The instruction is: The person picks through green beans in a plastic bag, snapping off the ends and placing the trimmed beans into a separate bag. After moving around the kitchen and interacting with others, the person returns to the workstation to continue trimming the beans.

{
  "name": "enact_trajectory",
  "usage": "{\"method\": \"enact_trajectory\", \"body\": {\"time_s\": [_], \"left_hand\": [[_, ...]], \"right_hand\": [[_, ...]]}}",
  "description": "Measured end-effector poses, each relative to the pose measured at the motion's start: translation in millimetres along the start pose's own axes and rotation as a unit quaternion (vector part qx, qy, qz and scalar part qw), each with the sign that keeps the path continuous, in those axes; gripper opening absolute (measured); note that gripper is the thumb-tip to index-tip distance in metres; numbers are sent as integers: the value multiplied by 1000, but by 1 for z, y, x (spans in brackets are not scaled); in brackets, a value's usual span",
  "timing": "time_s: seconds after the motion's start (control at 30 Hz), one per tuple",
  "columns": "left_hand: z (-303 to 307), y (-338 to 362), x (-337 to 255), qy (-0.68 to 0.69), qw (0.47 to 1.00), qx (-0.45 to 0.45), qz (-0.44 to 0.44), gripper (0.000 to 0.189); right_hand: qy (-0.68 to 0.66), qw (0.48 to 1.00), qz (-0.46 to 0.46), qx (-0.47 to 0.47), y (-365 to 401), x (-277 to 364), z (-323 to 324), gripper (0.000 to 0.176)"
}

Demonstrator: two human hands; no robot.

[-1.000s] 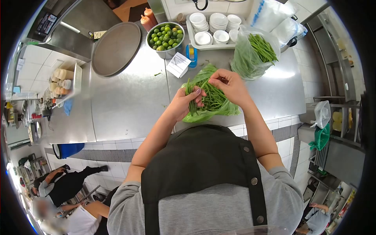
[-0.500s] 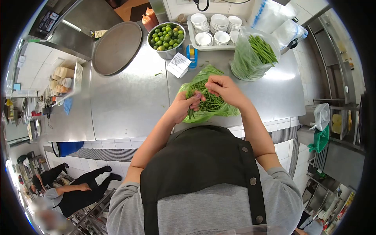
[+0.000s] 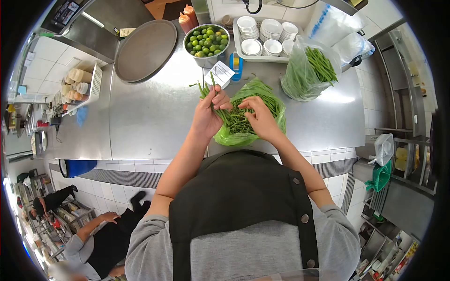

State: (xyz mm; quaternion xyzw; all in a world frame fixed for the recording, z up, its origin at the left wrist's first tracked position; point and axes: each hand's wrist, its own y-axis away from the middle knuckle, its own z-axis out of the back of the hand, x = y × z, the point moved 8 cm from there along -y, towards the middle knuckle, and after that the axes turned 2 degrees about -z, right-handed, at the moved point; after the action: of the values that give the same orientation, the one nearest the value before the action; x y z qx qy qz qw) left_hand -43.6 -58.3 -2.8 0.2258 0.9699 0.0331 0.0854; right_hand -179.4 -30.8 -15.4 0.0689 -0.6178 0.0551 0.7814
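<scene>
Several green beans (image 3: 204,90) stick up out of my left hand (image 3: 211,112), whose fingers are wrapped round them. My right hand (image 3: 258,118) is just to the right, over an open green plastic bag (image 3: 236,139) with more beans (image 3: 269,99) and short cut pieces in it. Its fingers are curved and apart, with nothing visible between them. Behind on the right, a clear plastic bag (image 3: 295,84) stands upright with long green beans (image 3: 321,64) in it.
On the steel counter (image 3: 154,122) are a round tray (image 3: 146,50), a bowl of limes (image 3: 206,42), a blue tape dispenser (image 3: 236,66), a paper label (image 3: 219,74) and a tray (image 3: 262,58) of white cups. Two other people are at the lower left.
My left hand has moved up and left with its beans, now held pointing upward. My right hand has lowered and its fingers have opened. The nearer person at the lower left has come closer.
</scene>
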Motion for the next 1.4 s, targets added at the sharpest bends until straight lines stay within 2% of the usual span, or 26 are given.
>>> {"method": "enact_trajectory", "body": {"time_s": [0.03,0.13,0.2,0.23,0.3,0.33,0.37,0.4,0.5,0.53,0.63,0.73,0.8,0.93,1.03,1.13,1.17,1.27,1.37,1.4], "left_hand": [[1,-1,-1,-16,1000,-5,-9,21],[5,-1,-4,-75,996,-35,-35,22],[10,0,-5,-121,989,-72,-52,25],[15,0,-3,-103,991,-70,-39,26],[31,2,-6,-66,996,-65,-15,32],[41,4,-8,-50,990,-131,-17,42],[44,5,-7,-36,990,-133,-2,44],[51,7,-5,-23,991,-134,11,45],[76,14,-12,15,989,-145,17,49],[85,15,-18,39,989,-144,15,49],[87,23,-28,68,989,-129,17,49],[79,29,-29,27,992,-120,38,46],[78,31,-19,-11,988,-144,52,43],[68,41,27,-137,941,-277,135,34],[57,54,76,-198,931,-131,277,34],[54,63,86,-252,902,-87,341,34],[56,60,80,-263,907,-102,312,33],[59,46,60,-276,924,-135,229,29],[54,36,51,-272,936,-142,171,28],[50,33,50,-286,935,-142,154,29]], "right_hand": [[62,996,61,-29,1,14,2,11],[-109,987,-88,84,2,9,-14,15],[-7,995,-30,96,4,27,-17,19],[47,994,-1,100,5,34,-19,21],[29,994,75,76,10,30,-28,20],[9,992,101,75,14,32,-34,19],[-12,989,129,74,19,34,-38,18],[-40,985,139,93,24,39,-42,14],[-137,953,54,264,36,38,-64,13],[-50,957,65,278,35,39,-62,20],[160,967,18,196,13,2,-35,33],[340,928,-106,105,-4,-60,3,43],[360,927,-99,39,-13,-73,20,40],[324,941,-69,-67,-29,-82,29,26],[266,958,-72,-82,-38,-97,26,24],[153,977,-117,-96,-38,-106,30,26],[108,980,-135,-104,-35,-108,34,27],[137,980,-120,-83,-27,-95,43,26],[241,968,-3,-74,-21,-86,40,25],[241,968,-20,-66,-20,-91,38,24]]}}
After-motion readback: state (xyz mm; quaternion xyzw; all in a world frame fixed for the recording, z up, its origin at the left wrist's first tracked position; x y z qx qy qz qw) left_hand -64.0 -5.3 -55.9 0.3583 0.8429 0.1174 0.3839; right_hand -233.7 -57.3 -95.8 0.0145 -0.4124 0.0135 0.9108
